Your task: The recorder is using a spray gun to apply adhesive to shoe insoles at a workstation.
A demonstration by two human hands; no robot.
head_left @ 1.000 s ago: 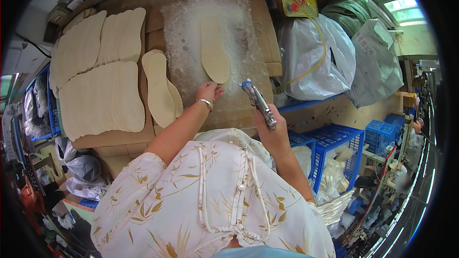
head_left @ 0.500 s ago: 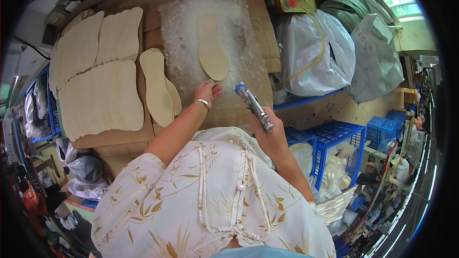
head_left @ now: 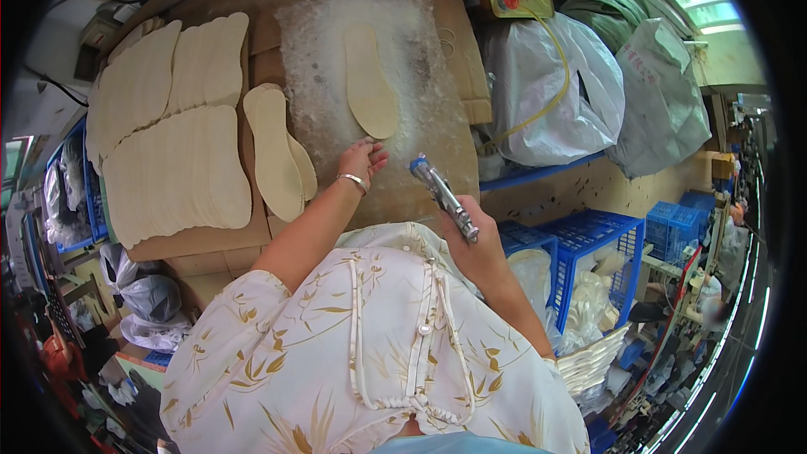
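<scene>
Spraying seems the step in hand — right hand (head_left: pixel 472 231) wrapped around a spray gun (head_left: pixel 440 193), left hand (head_left: pixel 360 161) at the near end of the insole (head_left: pixel 369 84) on the whitened sheet (head_left: pixel 309 67), whether pinching I cannot tell — and the next move likely calls for a light touch.
</scene>
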